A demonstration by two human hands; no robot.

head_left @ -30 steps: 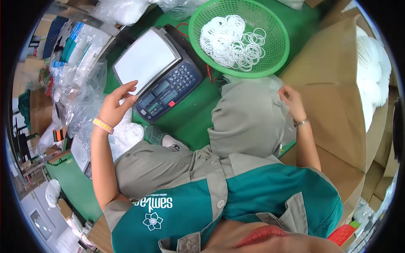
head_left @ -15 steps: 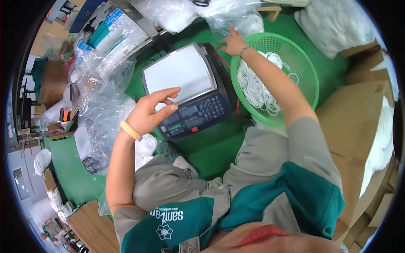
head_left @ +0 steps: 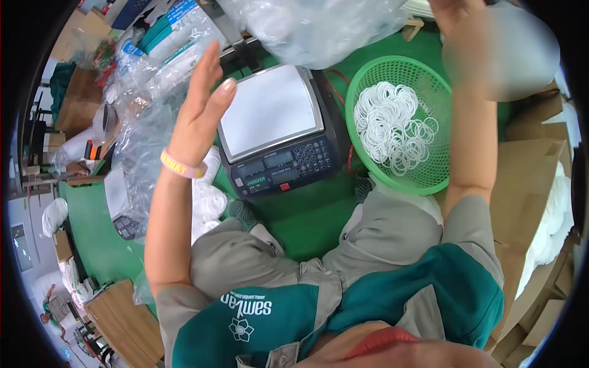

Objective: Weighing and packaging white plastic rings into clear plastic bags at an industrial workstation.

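Observation:
My left hand (head_left: 199, 110) is raised beside the left edge of a digital counting scale (head_left: 282, 162), fingers stretched out and holding nothing. The scale's white weighing plate (head_left: 267, 113) is bare. My right hand (head_left: 455, 17) reaches up to the far right edge of the picture. Its fingers are cut off or lost in a blurred patch, so whether it holds anything is hidden. Below and left of that forearm stands a green mesh basket (head_left: 443, 175). A loose heap of thin white rings (head_left: 386, 116) lies in it.
Clear plastic sheeting (head_left: 313, 30) lies beyond the scale, with more plastic bags (head_left: 147, 147) at left. An open cardboard box (head_left: 521, 196) with white contents stands at right. A white bundle (head_left: 208, 202) sits by my leg. Another person (head_left: 58, 306) is far off at lower left.
My right hand has swung from beyond the basket's far left rim to the upper right. My left hand has risen and straightened its fingers. The plastic beyond the scale now looks larger and more spread.

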